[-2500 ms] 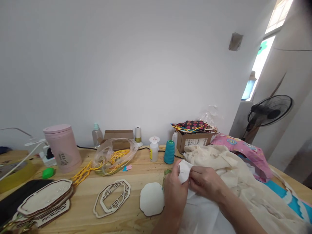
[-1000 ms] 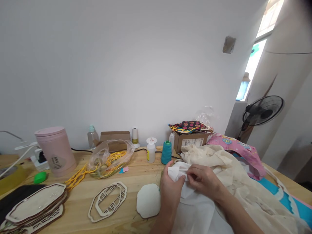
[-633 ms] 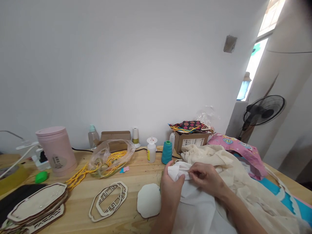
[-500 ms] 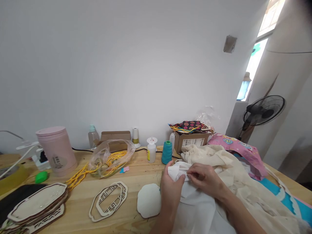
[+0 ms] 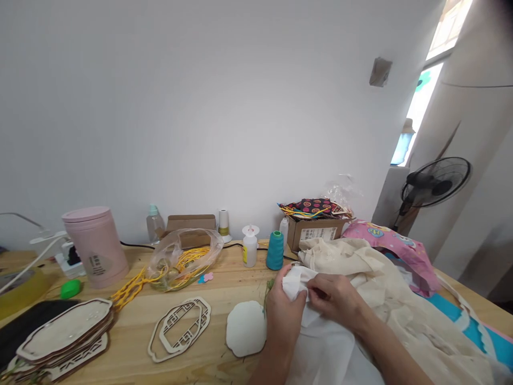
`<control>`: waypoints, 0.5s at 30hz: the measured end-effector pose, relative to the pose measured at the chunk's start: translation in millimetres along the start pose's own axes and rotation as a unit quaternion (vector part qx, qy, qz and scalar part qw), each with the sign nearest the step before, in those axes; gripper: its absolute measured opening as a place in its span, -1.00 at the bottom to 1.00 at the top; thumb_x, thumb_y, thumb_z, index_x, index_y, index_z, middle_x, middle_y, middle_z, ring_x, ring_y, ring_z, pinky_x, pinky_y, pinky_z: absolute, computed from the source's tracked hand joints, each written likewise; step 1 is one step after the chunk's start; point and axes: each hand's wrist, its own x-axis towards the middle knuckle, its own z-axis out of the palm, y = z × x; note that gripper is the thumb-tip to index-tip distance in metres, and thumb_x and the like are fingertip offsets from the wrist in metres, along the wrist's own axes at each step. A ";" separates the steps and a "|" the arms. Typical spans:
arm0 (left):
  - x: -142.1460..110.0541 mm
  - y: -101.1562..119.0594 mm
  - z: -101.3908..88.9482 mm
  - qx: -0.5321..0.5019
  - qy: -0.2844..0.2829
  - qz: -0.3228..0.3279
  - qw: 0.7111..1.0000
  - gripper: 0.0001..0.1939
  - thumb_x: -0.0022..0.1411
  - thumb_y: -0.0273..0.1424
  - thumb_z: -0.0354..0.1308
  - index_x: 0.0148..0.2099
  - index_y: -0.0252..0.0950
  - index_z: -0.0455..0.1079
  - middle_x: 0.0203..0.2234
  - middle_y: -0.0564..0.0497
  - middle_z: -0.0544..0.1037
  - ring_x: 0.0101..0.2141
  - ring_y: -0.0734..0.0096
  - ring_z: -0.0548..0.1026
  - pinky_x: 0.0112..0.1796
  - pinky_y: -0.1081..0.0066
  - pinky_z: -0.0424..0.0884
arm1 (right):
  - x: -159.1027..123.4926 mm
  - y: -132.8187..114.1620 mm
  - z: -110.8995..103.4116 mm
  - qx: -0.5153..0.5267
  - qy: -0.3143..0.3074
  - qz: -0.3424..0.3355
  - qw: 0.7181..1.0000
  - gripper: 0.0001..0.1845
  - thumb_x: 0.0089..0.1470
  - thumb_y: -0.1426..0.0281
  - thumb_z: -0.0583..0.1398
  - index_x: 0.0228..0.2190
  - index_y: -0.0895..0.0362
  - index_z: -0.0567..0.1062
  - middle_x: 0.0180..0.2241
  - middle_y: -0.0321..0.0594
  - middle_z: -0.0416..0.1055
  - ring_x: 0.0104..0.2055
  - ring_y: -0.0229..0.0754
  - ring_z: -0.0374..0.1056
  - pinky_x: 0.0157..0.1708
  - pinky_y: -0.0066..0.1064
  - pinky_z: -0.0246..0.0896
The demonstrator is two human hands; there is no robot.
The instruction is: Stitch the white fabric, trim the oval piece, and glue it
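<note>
White cloth (image 5: pixel 326 347) sits near right, my remote view shows, gripped by the left hand (image 5: pixel 284 311) and pinched by the right hand (image 5: pixel 335 298). To their left lie one loose plaque (image 5: pixel 246 328) and two overlapping frames (image 5: pixel 170 348); one spool (image 5: pixel 275 251) stands farther. Labels (image 5: pixel 318 234) on one tub (image 5: pixel 94 240) and one box (image 5: pixel 295 236) I cannot read.

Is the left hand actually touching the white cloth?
Touching: the head view shows the left hand holding the white cloth, thumb pressed against it.

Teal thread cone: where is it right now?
In the head view, the teal thread cone stands on the wooden table just right of centre, between the yellow-labelled bottle and the fabric-filled cardboard box, beyond the left hand.
</note>
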 end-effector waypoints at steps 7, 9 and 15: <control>0.8 0.6 0.5 -0.019 -0.013 -0.032 0.999 -0.46 -0.12 -0.53 0.12 0.01 -0.27 0.26 -0.16 -0.07 0.48 -0.16 0.26 0.42 -0.13 0.35 0.28 | -1.1 15.3 -2.9 0.035 0.050 0.074 0.995 -0.78 0.03 0.41 0.03 -0.47 0.16 0.46 -0.61 -0.29 0.40 -0.58 -0.29 0.25 -0.59 -0.53 0.14; -2.1 1.3 1.1 -0.005 -0.021 -0.028 0.999 -0.47 -0.12 -0.52 0.13 -0.01 -0.26 0.29 -0.16 -0.07 0.48 -0.16 0.25 0.41 -0.13 0.34 0.27 | -1.7 17.2 -4.2 0.057 0.062 0.086 0.993 -0.76 0.06 0.35 0.02 -0.44 0.15 0.46 -0.57 -0.27 0.43 -0.55 -0.27 0.29 -0.56 -0.51 0.18; -16.7 6.9 3.0 0.036 -0.159 0.056 0.985 -0.64 -0.10 -0.52 0.13 -0.18 -0.18 0.46 -0.30 -0.02 0.56 -0.28 0.22 0.46 -0.20 0.34 0.32 | -0.3 12.0 -2.7 0.072 0.137 0.105 0.982 -0.77 0.05 0.28 0.02 -0.50 0.12 0.38 -0.63 -0.29 0.37 -0.61 -0.26 0.25 -0.63 -0.50 0.14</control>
